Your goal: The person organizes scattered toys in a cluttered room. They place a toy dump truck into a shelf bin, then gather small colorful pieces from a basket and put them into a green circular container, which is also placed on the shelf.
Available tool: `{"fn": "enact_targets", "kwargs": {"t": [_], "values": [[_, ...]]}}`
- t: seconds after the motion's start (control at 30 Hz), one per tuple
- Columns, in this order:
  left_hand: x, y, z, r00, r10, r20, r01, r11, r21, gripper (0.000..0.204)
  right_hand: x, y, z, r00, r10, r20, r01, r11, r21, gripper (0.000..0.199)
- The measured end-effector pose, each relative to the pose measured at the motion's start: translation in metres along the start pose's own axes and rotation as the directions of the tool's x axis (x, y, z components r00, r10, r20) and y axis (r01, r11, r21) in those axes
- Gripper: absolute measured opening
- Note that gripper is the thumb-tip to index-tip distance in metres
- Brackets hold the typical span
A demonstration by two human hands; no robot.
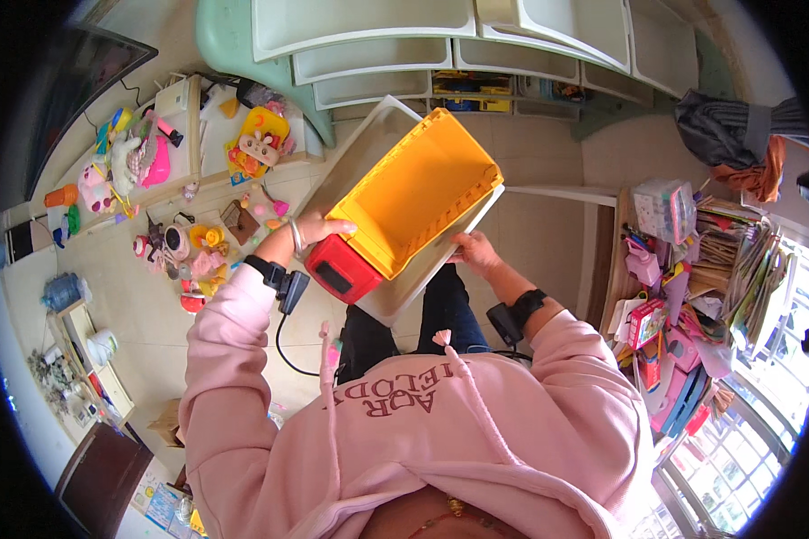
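Note:
A large toy dump truck with a yellow bed and a red cab lies tilted in a pale grey-white plastic bin, in front of my body. My left hand is closed at the corner where the red cab meets the yellow bed. With bent fingers, my right hand grips the bin's rim on the right side, just below the truck bed. The underside of the bin and some of my fingertips are hidden.
Ahead stands a green shelf frame with white drawers. Toys are scattered on the floor at left, beside a low shelf holding more. At right, books and papers are piled with boxes; dark clothing hangs farther back.

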State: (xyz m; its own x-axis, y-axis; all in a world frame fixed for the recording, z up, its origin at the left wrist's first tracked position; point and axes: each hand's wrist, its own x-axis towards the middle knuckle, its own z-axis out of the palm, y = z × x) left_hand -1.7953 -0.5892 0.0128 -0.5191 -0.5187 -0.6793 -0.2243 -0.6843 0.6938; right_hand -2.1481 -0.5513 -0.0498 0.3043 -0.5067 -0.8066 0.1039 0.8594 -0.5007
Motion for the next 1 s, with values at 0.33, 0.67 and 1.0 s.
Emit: {"fn": "enact_targets", "kwargs": {"t": [0.33,0.67,1.0], "values": [[-0.004,-0.087,-0.009,0.526,0.198,-0.827,0.044,0.965,0.259,0.084,0.043,0.048,-0.020,0.989,0.062,-0.133,-0.037,0.982,0.184,0.028],[0.110,-0.197,0.024,0.655,-0.418,-0.630,0.194,0.898,-0.395,0.098,0.141,0.106,-0.029,0.986,0.090,-0.139,-0.015,0.885,0.466,0.021],[0.369,-0.386,-0.098,0.778,-0.126,-0.616,0.004,0.981,-0.194,0.041,0.397,0.207,-0.130,0.983,0.142,-0.113,-0.062,0.847,0.528,0.019]]}}
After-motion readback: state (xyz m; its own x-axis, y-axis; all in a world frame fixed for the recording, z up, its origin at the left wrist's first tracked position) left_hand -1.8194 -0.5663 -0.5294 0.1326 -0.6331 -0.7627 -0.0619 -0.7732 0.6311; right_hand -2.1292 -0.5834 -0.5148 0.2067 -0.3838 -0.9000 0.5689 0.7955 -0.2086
